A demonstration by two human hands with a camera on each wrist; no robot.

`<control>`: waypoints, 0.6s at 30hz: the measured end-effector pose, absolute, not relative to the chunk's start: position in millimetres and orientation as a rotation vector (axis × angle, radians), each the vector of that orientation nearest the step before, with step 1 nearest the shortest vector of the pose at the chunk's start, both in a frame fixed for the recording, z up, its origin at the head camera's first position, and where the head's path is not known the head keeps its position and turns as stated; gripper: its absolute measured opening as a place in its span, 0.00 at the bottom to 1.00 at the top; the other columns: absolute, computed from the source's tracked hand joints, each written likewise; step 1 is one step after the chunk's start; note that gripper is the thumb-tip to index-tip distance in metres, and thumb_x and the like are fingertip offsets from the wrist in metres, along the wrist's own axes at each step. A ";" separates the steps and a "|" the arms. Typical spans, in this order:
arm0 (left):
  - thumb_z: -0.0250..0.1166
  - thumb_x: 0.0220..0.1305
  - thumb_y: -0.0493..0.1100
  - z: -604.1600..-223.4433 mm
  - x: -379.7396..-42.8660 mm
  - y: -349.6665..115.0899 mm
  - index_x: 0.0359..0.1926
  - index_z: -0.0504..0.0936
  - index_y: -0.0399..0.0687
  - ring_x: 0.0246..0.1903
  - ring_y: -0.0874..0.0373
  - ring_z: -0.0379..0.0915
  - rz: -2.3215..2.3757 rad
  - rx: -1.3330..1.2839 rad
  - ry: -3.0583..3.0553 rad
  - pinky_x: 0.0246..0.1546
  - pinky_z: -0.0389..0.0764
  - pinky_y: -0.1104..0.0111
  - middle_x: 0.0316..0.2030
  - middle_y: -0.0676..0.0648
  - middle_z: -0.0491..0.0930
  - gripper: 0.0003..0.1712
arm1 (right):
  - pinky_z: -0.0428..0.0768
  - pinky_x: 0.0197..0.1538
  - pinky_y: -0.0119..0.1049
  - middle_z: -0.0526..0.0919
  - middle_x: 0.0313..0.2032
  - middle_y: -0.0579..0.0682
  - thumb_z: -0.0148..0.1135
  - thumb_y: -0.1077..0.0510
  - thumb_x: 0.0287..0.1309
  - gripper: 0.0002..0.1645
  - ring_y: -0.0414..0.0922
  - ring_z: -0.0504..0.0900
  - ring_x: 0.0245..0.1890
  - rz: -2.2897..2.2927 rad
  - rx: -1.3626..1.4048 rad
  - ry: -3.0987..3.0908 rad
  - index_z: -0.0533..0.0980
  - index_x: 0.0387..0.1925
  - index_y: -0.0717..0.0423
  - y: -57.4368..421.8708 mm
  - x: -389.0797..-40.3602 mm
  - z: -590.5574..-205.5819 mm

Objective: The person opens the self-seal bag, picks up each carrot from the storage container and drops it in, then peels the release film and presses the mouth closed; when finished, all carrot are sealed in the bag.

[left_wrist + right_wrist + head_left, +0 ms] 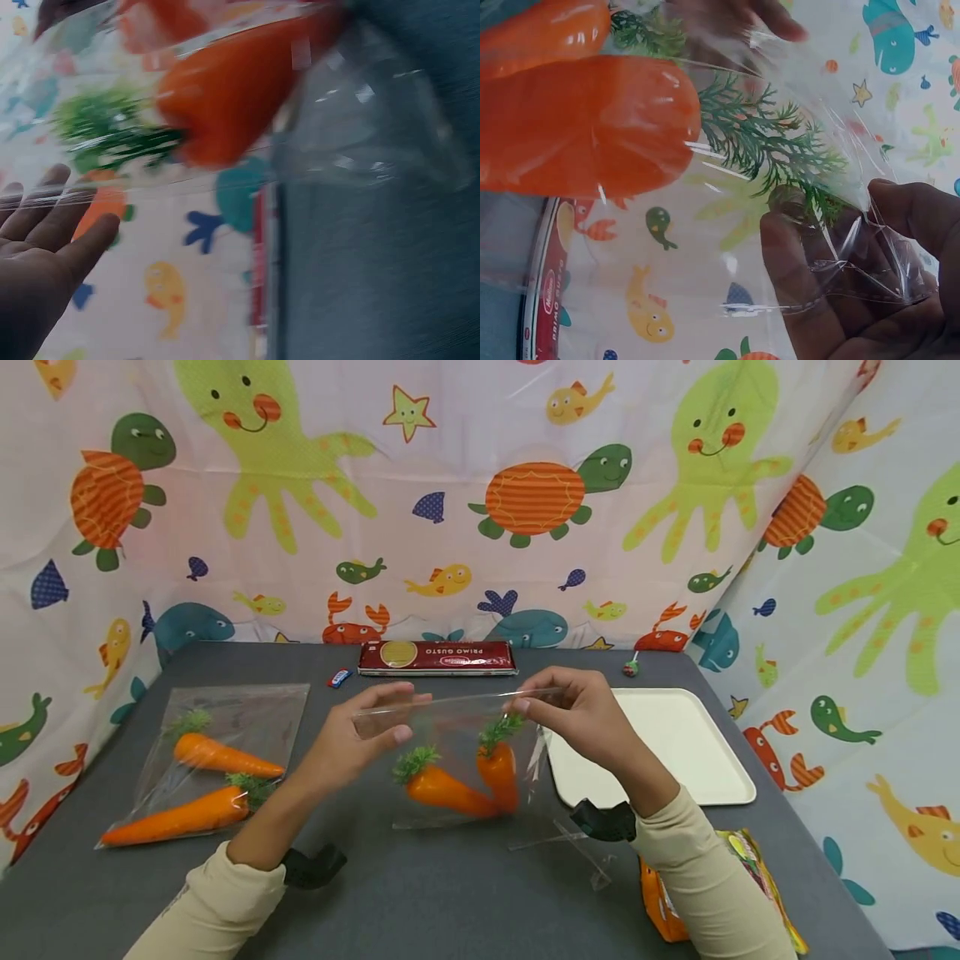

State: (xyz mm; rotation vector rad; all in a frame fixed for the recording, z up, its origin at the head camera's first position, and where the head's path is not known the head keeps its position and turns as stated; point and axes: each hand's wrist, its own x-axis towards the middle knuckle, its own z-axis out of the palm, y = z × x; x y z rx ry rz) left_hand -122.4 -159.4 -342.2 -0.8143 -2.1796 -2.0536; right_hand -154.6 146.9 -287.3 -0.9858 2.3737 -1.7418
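A clear plastic bag (450, 727) with two toy carrots, a slanting one (447, 791) and an upright one (498, 774), hangs above the table. My right hand (581, 714) pinches the bag's upper right corner between thumb and fingers. At its upper left corner is my left hand (367, 735), fingers straight and spread behind the film. In the left wrist view, the film's edge crosses the fingers (56, 206), with the thumb apart from them. Green feathery tops (772, 142) of the carrots press close to the right hand in the right wrist view.
Another clear bag (285, 710) with two carrots lies at left. A cream tray (690, 727) stands at right, a dark red package (438, 658) at the back. Nearby are a small wrapped candy (339, 677), a lollipop (631, 668), plastic scraps (577, 843) and an orange packet (660, 902).
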 end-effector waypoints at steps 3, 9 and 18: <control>0.59 0.71 0.39 -358.6 -125.6 -154.7 0.64 0.72 0.42 0.60 0.52 0.71 -2.069 -0.838 -2.235 0.56 0.75 0.64 0.60 0.45 0.76 0.22 | 0.83 0.40 0.44 0.87 0.36 0.50 0.64 0.61 0.63 0.04 0.50 0.84 0.32 -1.750 -0.963 2.398 0.81 0.39 0.58 148.1 -155.2 -287.6; 0.62 0.69 0.42 -381.8 -121.1 -147.8 0.71 0.63 0.48 0.61 0.51 0.69 -2.187 -0.780 -2.367 0.54 0.76 0.64 0.64 0.44 0.72 0.32 | 0.83 0.35 0.42 0.87 0.36 0.53 0.63 0.61 0.64 0.06 0.55 0.84 0.31 -1.808 -0.884 2.361 0.80 0.39 0.61 142.8 -161.6 -288.6; 0.65 0.67 0.47 -397.1 -123.6 -147.6 0.67 0.69 0.45 0.45 0.50 0.81 -2.243 -0.515 -2.496 0.40 0.82 0.64 0.48 0.42 0.83 0.30 | 0.84 0.37 0.44 0.87 0.37 0.53 0.63 0.58 0.64 0.10 0.49 0.85 0.38 -1.849 -0.717 2.348 0.80 0.42 0.61 138.1 -182.1 -304.0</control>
